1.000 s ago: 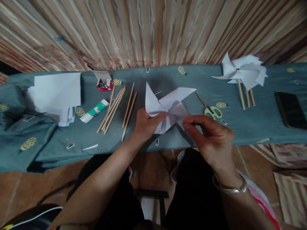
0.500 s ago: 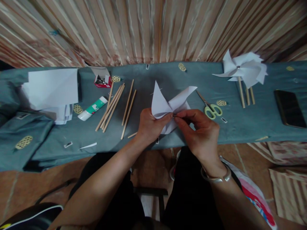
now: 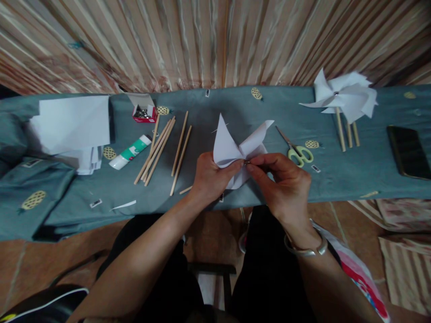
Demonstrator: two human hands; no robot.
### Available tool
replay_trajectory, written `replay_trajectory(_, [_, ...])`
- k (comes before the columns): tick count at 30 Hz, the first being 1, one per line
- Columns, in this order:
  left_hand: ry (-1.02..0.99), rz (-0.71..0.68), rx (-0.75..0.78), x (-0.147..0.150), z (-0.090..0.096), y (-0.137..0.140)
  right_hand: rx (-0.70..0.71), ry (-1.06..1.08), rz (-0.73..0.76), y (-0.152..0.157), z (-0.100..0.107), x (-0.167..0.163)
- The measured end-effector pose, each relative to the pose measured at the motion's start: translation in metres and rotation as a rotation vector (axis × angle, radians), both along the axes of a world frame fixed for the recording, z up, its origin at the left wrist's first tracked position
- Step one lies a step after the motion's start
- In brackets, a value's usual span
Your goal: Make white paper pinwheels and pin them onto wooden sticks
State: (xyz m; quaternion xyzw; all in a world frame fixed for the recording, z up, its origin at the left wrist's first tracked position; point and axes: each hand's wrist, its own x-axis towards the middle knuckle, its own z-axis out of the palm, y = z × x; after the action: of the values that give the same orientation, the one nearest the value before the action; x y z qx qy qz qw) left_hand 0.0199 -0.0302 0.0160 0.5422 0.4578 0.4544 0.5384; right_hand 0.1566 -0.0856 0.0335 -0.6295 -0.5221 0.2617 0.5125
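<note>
A white paper pinwheel (image 3: pixel 225 144), its pointed blades curled up, is gripped by my left hand (image 3: pixel 211 177) with the thumb pressed near the centre. My right hand (image 3: pixel 285 185) is closed in a pinch on a small shiny metal thumbtack (image 3: pixel 247 162) at that centre, right beside my left thumb. The fingertips cover part of the tack, so how deep it sits in the paper cannot be seen. Beneath my left hand, the end of a wooden stick (image 3: pixel 186 190) shows on the cloth.
Left of my hands lie several wooden sticks (image 3: pixel 158 150), a glue tube (image 3: pixel 130 151), an open red box (image 3: pixel 144 114) of metal tacks and white paper sheets (image 3: pixel 74 123). On the right are green-handled scissors (image 3: pixel 299 155), finished pinwheels (image 3: pixel 352 96) on sticks and a phone (image 3: pixel 408 152).
My right hand has shifted very slightly to the right, and the tack's metal shows a little more between the fingertips. The pinwheel has turned or tilted slightly; my left hand keeps its grip.
</note>
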Motion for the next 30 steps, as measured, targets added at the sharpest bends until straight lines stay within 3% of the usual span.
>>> replay_trajectory(12, [-0.052,-0.017,-0.032,0.0,0.001,-0.0007,-0.023,0.044,0.019,0.0011,-0.0006,0.0017])
replay_trajectory(23, [-0.009,-0.098,0.011,-0.0073,0.0024,0.0007,-0.11,0.243,0.034,0.0021,-0.0053,0.008])
replay_trajectory(30, [0.012,-0.124,0.008,-0.0076,0.0031,0.0012,-0.112,0.193,0.014,0.0013,-0.0056,0.0094])
